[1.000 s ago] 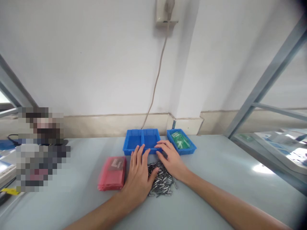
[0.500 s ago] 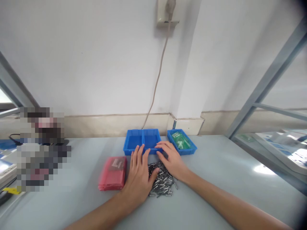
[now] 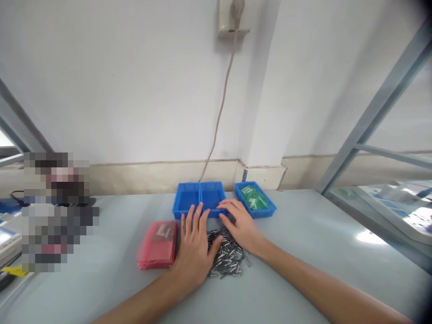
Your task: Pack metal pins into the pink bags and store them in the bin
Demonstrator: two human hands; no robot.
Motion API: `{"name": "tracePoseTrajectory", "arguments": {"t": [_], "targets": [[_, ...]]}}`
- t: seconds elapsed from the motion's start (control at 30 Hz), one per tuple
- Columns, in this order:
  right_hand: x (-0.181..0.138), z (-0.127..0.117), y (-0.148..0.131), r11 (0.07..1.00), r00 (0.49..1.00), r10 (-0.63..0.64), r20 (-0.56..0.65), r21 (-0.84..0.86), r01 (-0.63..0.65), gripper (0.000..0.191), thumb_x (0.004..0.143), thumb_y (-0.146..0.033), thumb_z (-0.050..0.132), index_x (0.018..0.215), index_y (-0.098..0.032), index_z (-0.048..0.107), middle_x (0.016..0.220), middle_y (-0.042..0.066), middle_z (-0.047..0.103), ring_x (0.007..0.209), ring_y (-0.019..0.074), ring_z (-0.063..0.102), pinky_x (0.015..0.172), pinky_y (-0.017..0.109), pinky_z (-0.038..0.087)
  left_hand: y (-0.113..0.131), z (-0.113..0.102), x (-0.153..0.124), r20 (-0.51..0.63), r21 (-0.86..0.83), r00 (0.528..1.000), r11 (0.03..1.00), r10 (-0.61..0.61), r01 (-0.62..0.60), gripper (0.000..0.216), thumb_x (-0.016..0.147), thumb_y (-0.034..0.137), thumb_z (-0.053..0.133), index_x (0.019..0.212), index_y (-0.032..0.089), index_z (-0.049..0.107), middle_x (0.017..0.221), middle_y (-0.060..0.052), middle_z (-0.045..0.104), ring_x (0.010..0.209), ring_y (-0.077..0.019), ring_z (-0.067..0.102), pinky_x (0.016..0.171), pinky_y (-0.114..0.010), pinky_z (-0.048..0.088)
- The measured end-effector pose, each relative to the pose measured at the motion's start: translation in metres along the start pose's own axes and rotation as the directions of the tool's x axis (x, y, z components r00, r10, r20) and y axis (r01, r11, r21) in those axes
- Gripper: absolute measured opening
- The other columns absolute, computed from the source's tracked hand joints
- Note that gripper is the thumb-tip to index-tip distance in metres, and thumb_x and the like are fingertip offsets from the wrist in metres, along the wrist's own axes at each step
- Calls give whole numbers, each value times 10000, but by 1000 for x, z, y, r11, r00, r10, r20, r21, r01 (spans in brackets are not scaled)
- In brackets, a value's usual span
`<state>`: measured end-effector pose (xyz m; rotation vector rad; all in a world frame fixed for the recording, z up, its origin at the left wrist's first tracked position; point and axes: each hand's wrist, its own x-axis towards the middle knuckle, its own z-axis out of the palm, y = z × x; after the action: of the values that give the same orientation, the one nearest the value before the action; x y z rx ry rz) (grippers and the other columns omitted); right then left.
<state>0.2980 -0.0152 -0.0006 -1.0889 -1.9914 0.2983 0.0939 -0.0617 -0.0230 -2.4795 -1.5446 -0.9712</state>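
Observation:
A pile of small metal pins or rivets (image 3: 228, 257) lies on the table between my hands; their exact kind is too small to tell. My left hand (image 3: 192, 247) rests open at the pile's left side, fingers spread and pointing toward the blue two-compartment tray (image 3: 199, 213). On the far right side of the pile is my right hand (image 3: 241, 227), open, its fingertips by the tray's front right corner. Left of my left hand lies a stack of red plastic bags (image 3: 158, 247), with a dark patch and small pale pieces showing at its top.
A second blue tray (image 3: 265, 213) holds green bags (image 3: 254, 198) with pale pieces. Behind the grey table (image 3: 303, 225) a cable (image 3: 222, 99) hangs from a wall socket. Metal frame posts (image 3: 371, 112) stand at both sides. A blurred-out person is at far left.
The view has shifted very slightly. Both hands, the pile and the trays stay where they were.

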Motion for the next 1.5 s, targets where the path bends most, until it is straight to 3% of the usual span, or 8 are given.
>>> {"name": "tracePoseTrajectory", "arguments": {"t": [0.57, 1.03, 1.5], "targets": [[0, 2, 4, 1000, 1000, 7, -14, 16, -7, 222, 1088, -273, 530, 1260, -284, 671, 1389, 86, 615, 1359, 273, 550, 1188, 505, 446, 2, 0, 1, 8, 4, 1000, 1000, -5, 4, 604, 1095, 481, 501, 1603, 195, 345, 1741, -162, 307, 1651, -362, 179, 1290, -676, 255], [0, -1, 0, 999, 1000, 30, -2, 31, -30, 216, 1077, -262, 537, 1237, -275, 682, 1376, 96, 614, 1348, 281, 561, 1187, 520, 448, 1, 0, 0, 23, 11, 1000, 1000, 14, -14, 657, 1104, 493, 485, 1632, 174, 258, 1743, -180, 295, 1656, -346, 175, 1300, -668, 239], [0, -2, 0, 1000, 1000, 7, -6, 23, -7, 186, 1078, -273, 545, 1198, -280, 687, 1353, 87, 639, 1335, 270, 577, 1171, 496, 469, 1, 0, -1, -20, -30, 1000, 1000, -9, 8, 626, 1094, 457, 513, 1615, 192, 290, 1717, -180, 330, 1633, -350, 240, 1297, -646, 269]]}}
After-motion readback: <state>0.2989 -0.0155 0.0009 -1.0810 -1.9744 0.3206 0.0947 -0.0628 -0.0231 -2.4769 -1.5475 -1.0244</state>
